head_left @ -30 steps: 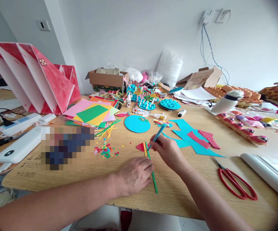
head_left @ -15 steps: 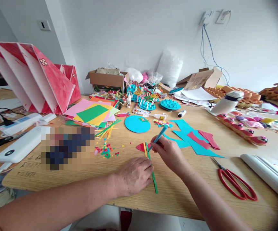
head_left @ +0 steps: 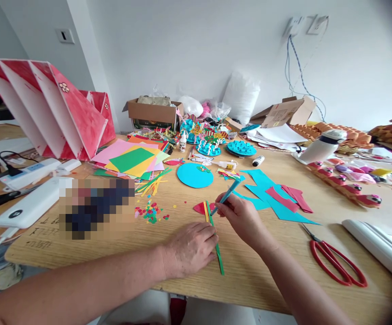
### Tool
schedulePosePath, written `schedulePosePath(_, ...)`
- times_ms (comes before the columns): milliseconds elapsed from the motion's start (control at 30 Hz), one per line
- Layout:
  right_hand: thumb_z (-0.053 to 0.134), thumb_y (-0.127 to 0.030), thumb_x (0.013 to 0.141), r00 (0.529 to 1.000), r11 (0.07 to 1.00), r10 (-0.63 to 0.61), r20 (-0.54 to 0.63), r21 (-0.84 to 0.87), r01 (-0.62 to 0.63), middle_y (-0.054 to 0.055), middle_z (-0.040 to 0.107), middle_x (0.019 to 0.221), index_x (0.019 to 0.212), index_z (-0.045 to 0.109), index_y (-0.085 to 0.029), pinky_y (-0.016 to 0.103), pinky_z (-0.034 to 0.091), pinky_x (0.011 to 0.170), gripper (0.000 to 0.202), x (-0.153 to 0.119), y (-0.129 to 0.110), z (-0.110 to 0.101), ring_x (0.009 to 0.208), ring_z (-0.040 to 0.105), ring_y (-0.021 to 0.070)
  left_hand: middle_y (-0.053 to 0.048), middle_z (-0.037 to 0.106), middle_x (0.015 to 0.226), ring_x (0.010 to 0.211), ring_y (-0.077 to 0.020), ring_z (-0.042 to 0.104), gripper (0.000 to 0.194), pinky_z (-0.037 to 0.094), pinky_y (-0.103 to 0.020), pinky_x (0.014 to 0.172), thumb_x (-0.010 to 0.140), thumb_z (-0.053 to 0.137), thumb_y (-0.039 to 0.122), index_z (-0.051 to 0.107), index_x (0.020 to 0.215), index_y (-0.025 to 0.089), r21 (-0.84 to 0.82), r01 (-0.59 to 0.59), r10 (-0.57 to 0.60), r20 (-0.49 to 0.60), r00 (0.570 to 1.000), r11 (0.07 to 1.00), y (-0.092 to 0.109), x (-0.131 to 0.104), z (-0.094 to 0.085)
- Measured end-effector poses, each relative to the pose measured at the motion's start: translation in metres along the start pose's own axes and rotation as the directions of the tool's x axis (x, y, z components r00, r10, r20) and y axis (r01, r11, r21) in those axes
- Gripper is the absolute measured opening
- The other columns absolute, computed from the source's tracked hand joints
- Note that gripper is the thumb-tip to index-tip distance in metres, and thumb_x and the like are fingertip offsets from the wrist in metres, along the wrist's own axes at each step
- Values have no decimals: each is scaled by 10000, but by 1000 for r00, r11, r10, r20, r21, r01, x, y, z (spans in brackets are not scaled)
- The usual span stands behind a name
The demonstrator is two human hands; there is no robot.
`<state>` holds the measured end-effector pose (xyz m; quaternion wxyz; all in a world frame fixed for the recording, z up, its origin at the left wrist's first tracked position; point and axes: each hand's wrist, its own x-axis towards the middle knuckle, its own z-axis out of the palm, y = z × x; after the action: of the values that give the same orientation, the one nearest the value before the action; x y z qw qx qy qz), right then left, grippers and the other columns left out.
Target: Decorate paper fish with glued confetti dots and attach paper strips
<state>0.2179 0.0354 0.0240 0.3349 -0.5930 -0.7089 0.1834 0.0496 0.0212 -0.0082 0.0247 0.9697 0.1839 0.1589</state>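
My right hand [head_left: 237, 213] grips a slim blue pen [head_left: 228, 194], its tip down at a green paper strip [head_left: 220, 258]. My left hand [head_left: 196, 246] is closed over the strip's middle and holds it against the table, fingers together. The strip's top end lies across a small red paper piece [head_left: 199, 207], beside a short yellow strip [head_left: 206, 212]. Part of both strips is hidden under my left fingers. Just beyond is a blue paper disc [head_left: 195, 175] with a small green decoration on its right edge.
Red-handled scissors [head_left: 337, 262] lie to the right, near blue paper scraps [head_left: 282, 205] with red offcuts on them. Confetti dots [head_left: 151, 212] are scattered left of my hands. Coloured sheets [head_left: 131, 160], a glue bottle [head_left: 183, 141] and finished blue discs [head_left: 241, 148] sit farther back.
The whole view has shifted slightly. The pen leans over a little more in my right hand; my left hand stays on the green strip.
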Motion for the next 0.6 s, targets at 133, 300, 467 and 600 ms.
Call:
schedulePosePath(133,466,-245,755,1000,1000,18,-8,9,-18,-24,590,588,722,504,-204,214,411,518,65,7,5,3,530,557,113,-87,551,989,1018,-199,485,188,396,-338,891,814,489,248,508,958,128,-22,14,-14,-3,1000,1000,0,-1,-1)
schedulePosePath(300,468,-262,751,1000,999,22,-12,-24,-23,-15,608,589,731,502,-207,234,422,538,68,19,6,5,550,578,136,-81,551,983,1010,-193,488,193,401,-331,883,814,494,261,506,957,132,-26,22,-22,6,1000,999,1,0,-3)
schedulePosePath(467,462,-239,745,1000,998,2,-20,-56,-4,-9,623,603,735,505,-205,235,427,555,56,32,9,7,562,590,139,-82,550,968,1006,-193,488,192,400,-329,881,814,496,258,505,956,129,-18,19,-19,12,1000,1000,2,0,-4)
schedulePosePath(600,461,-225,738,1000,998,-12,-26,-69,10,-2,627,616,740,514,-200,233,424,551,59,40,11,8,574,592,141,-77,548,964,990,-192,493,188,400,-330,878,815,493,256,505,955,131,-27,20,-20,15,1000,999,1,0,-4)
